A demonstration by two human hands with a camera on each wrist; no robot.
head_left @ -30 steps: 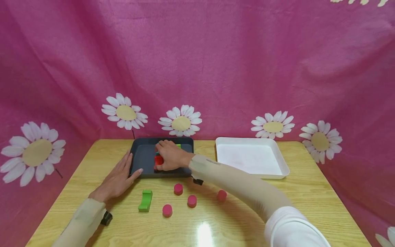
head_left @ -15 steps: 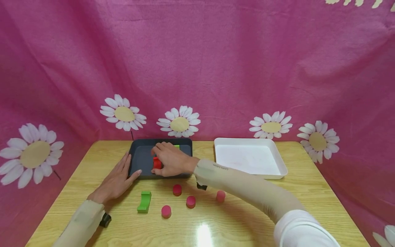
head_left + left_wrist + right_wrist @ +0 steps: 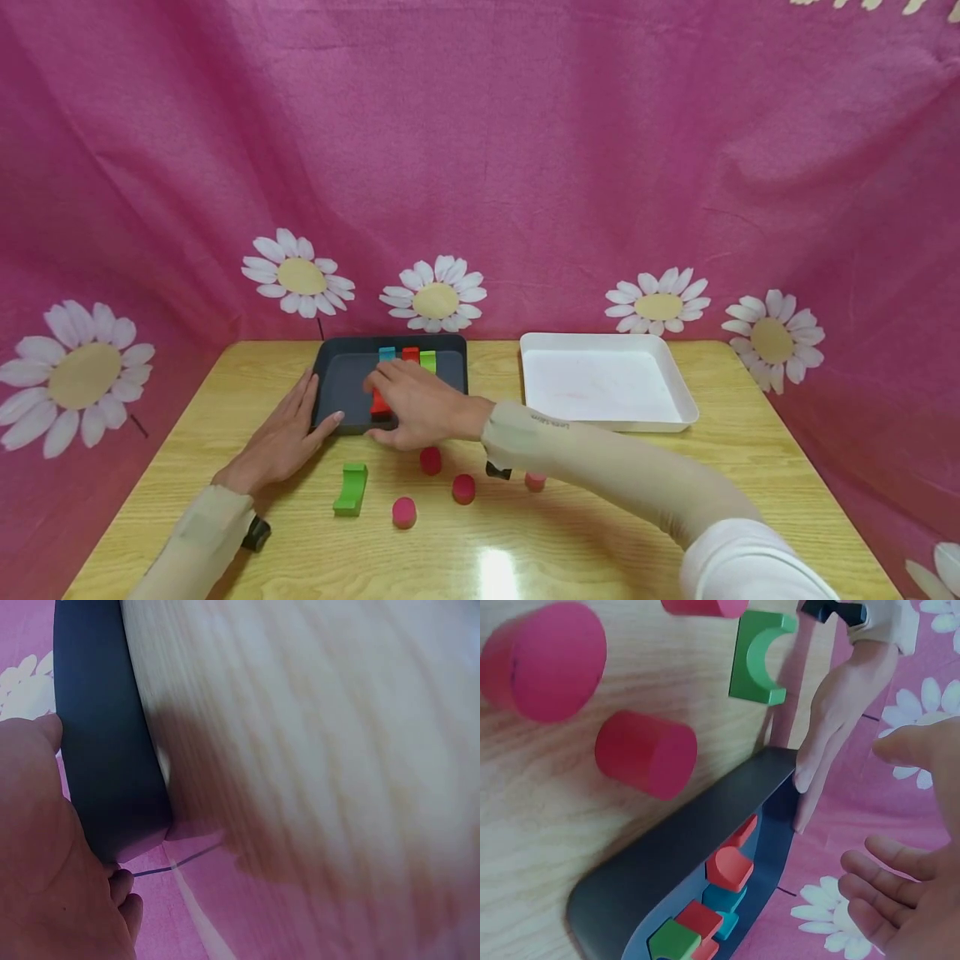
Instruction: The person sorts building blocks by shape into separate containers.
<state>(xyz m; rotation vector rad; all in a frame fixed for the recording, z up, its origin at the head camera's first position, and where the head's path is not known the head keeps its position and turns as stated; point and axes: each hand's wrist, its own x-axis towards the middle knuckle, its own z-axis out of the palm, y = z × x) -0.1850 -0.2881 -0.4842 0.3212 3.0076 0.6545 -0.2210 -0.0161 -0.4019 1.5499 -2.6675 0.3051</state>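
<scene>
A dark tray (image 3: 341, 379) stands at the back left of the table. My left hand (image 3: 283, 429) rests along its left side, thumb at the front corner and fingers straight. Over the tray's front edge is my right hand (image 3: 427, 406), beside a red curved block (image 3: 380, 406) inside. The right wrist view shows this hand's thumb (image 3: 907, 746) and fingers spread apart, holding nothing. Behind the hand, a blue block (image 3: 386, 353), another red block (image 3: 410, 353) and a light green block (image 3: 427, 360) sit in the tray, partly hidden by it.
In front of the tray lies a green arch block (image 3: 351, 490). Several pinkish-red cylinders (image 3: 404, 512) stand on the table, one partly behind the right forearm. A white tray (image 3: 607, 379) is at the back right. A pink flowered cloth (image 3: 525, 167) hangs behind.
My right hand has let go of the red curved block and drawn back towards the tray's front edge. Blue and red blocks at the back have come into sight. The left hand stays put.
</scene>
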